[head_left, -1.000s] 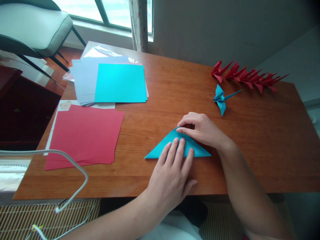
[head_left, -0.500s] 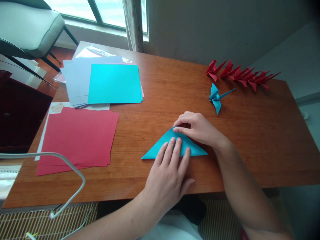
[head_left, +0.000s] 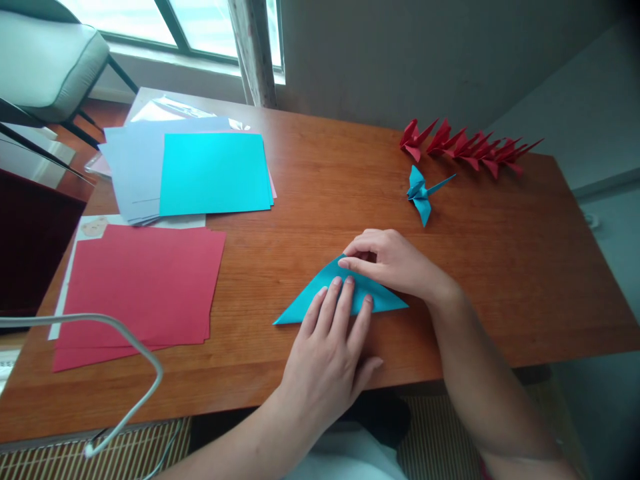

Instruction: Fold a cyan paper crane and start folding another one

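hands [head_left: 325, 357], two, on one triangle [head_left: 361, 287]

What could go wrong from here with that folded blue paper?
The left hand presses on the folded blue paper while the right hand is at its top corner; if either slips, the layers might shift and crease unevenly.

The blue paper bird sits just beyond the right hand, so a wide movement could knock it.

The white cable loops in front of the red sheets; it could perhaps catch them, though contact is unclear.
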Demonstrator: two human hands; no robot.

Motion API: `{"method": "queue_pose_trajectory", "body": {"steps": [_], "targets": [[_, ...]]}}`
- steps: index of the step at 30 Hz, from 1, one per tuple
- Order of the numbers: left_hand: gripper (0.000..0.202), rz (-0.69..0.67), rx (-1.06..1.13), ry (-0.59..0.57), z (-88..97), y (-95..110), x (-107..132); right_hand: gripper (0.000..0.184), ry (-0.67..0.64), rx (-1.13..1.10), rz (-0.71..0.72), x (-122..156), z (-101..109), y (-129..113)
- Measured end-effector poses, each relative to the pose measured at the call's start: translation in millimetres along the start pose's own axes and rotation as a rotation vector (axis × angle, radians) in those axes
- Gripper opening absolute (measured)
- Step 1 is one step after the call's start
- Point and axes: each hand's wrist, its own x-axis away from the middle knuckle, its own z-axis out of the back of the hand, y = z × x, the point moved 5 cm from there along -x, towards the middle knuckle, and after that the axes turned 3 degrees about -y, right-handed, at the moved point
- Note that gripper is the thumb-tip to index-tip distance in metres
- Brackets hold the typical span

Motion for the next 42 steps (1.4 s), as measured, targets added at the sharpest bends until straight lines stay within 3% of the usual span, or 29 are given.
{"method": "queue_pose_trajectory", "body": {"steps": [5, 10, 15, 19, 22, 24, 27, 30, 33, 36, 40, 42], "targets": [[0.072, -0.015, -0.011, 0.017, 1.0, -1.0, -1.1, 0.021, 0.014, -0.015, -0.1, 30.0, 3.0, 6.1], [0.069, -0.027, -0.005, 0.022, 2.2, -2.6, -2.8, 0.015, 0.071, -0.054, -0.161, 58.8, -2.1, 13.2], [0.069, -0.036, -0.001, 0.03, 3.5, -1.6, -2.5, 0.006, 0.169, -0.01, -0.198, 65.9, -12.9, 13.9], [0.066, -0.069, 0.052, 0.045, 10.6, -4.9, -1.5, 0.011, 0.231, -0.042, -0.192, 67.6, -15.0, 14.0], [0.059, -0.07, 0.108, 0.157, 25.5, -18.1, -1.0, 0.008, 0.259, -0.216, -0.245, 73.6, -14.1, 20.3], [0.057, 0.032, 0.149, 0.31, 39.5, -35.0, 0.0, 0.009, 0.292, -0.346, -0.296, 78.6, -13.8, 26.2], [0.054, 0.258, 0.396, 0.436, 52.2, -62.9, 1.0, 0.015, 0.313, -0.474, -0.31, 83.5, -15.8, 31.2], [0.053, 0.478, 0.876, 0.432, 50.1, -82.5, -0.5, 0.017, 0.321, -0.561, -0.265, 85.5, -19.3, 31.0], [0.058, 0.638, 1.354, 0.403, 40.7, -86.9, -3.5, 0.016, 0.389, -0.647, -0.244, 87.6, -22.5, 29.1], [0.052, 0.686, 1.731, 0.379, 29.8, -79.8, -8.3, 0.016, 0.459, -0.69, -0.262, 88.9, -27.4, 24.8], [0.02, 0.657, 1.857, 0.43, 20.9, -72.9, -12.5, 0.019, 0.428, -0.704, -0.26, 86.8, -35.9, 15.7], [0.02, 0.686, 1.83, 0.503, 18.9, -74.5, -12.0, 0.02, 0.41, -0.694, -0.254, 86.0, -38.2, 13.1]]}}
